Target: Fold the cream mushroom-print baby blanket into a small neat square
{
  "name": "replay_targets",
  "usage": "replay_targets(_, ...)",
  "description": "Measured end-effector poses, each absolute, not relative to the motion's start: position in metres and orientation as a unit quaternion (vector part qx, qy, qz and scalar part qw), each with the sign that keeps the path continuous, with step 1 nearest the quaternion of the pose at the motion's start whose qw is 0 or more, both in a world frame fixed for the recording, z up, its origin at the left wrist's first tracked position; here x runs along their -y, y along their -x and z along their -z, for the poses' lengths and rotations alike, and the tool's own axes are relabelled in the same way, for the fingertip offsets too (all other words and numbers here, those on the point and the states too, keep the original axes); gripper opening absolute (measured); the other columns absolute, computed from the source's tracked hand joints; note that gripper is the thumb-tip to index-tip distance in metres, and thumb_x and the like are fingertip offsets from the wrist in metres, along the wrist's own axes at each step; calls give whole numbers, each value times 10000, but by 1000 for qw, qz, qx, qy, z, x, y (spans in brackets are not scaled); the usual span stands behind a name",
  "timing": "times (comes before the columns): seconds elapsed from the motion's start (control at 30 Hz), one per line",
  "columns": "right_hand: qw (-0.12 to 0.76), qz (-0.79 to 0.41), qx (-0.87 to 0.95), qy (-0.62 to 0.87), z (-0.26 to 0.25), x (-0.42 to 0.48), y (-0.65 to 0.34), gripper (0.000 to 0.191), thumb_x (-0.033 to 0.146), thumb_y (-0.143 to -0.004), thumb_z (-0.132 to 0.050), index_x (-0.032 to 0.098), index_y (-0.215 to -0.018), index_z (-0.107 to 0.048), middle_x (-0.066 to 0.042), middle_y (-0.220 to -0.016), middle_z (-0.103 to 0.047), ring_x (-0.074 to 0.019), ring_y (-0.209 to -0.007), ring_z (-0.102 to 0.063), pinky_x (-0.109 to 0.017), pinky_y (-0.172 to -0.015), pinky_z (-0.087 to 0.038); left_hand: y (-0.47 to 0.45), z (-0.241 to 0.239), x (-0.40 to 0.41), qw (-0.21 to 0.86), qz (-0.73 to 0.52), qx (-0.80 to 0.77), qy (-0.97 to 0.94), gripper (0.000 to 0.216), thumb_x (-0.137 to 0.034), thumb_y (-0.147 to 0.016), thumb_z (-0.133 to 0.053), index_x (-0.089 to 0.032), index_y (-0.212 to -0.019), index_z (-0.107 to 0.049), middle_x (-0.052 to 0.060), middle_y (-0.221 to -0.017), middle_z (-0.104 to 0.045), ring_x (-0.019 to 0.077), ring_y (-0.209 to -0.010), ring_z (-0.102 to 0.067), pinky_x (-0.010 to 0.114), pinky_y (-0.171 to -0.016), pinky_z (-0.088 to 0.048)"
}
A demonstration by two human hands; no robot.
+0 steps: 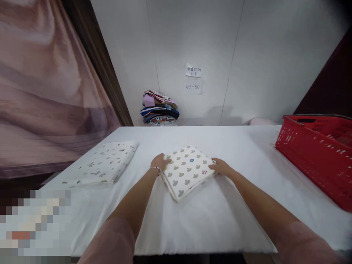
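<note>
A folded white cloth with a grey pattern [186, 169] lies in the middle of the white table [209, 216]. My left hand [160, 161] rests on its left edge, fingers curled over the fold, with a bracelet at the wrist. My right hand [220, 167] touches its right edge with the fingers lying flat on the cloth. Both arms reach forward from the near edge of the table.
A second folded white patterned cloth [106, 165] lies at the table's left. A red plastic basket [319, 154] stands at the right. A pile of folded colourful clothes [159, 108] sits against the back wall under paper notes [193, 71]. A pinkish curtain [41, 84] hangs at the left.
</note>
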State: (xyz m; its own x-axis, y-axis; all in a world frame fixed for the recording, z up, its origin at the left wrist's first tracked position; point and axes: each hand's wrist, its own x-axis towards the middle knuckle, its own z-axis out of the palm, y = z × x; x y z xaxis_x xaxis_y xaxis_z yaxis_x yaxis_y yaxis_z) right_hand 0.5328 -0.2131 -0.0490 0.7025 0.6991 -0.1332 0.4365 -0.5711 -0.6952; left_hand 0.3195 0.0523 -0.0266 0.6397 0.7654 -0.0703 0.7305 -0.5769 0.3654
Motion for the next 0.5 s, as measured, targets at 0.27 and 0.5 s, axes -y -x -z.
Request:
replay_targets(0.27, 293, -137, 367, 872, 69, 292, -448, 614, 540, -802, -479, 232, -1328, -400, -89, -990, -666, -252, -821, -637, -353, -678, -478, -344, 23, -55, 258, -57, -392, -881, 649, -449, -692, -657, -179, -1246, -451, 105, -1263, -523, 239, -1072, -543, 273, -833, -430)
replay_targets(0.5, 310, -13, 475, 823, 34, 277, -438, 423, 449, -860, -431, 233, -1208, -535, -89, -1242, -527, -258, -1139, -476, -391, -880, -439, -267, 14, -7, 280, -195, -333, -879, 386, -443, -841, -468, -212, -1135, -561, 43, -1196, -561, 177, -1038, -543, 273, -874, -440)
